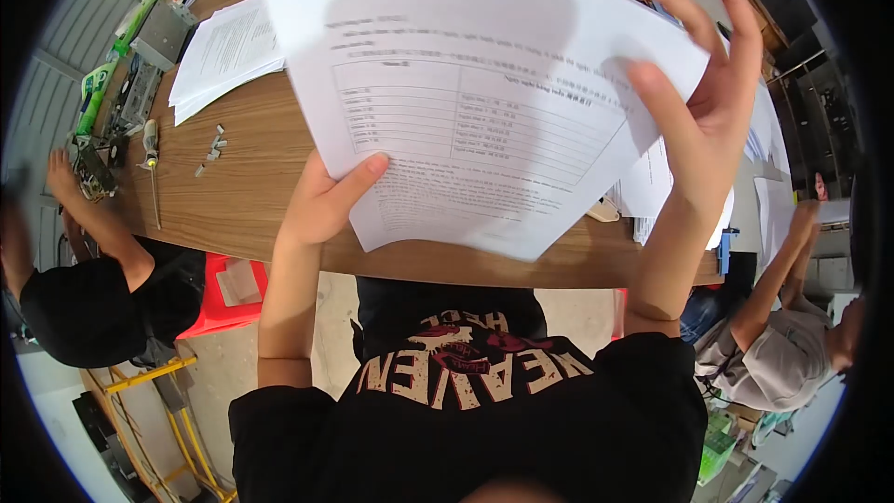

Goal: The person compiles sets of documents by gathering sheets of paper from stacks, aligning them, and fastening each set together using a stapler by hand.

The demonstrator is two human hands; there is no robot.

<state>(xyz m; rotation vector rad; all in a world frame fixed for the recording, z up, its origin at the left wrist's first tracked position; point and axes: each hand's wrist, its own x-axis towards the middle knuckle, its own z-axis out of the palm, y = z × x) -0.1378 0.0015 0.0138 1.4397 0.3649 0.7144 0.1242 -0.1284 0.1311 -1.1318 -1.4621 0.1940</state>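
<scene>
A printed paper sheet (pixel 419 19) with text and a table is held up over the wooden table, its lower edge curling. My left hand (pixel 326 205) grips its lower left edge, thumb on the front and fingers hidden behind. My right hand (pixel 703 121) is at the right edge, fingers spread and stretched upward. Its thumb lies over the front of the sheet, with the paper's corner in the gap between thumb and fingers. Whether that thumb presses on the paper is hard to tell.
The wooden table (pixel 265 163) bears a paper stack (pixel 228 56), a screwdriver (pixel 152 154) and several small grey pieces (pixel 214 149). More papers (pixel 649 182) lie at right. Co-workers sit at left (pixel 93 303) and right (pixel 782 345). A red stool (pixel 219 293) stands at left.
</scene>
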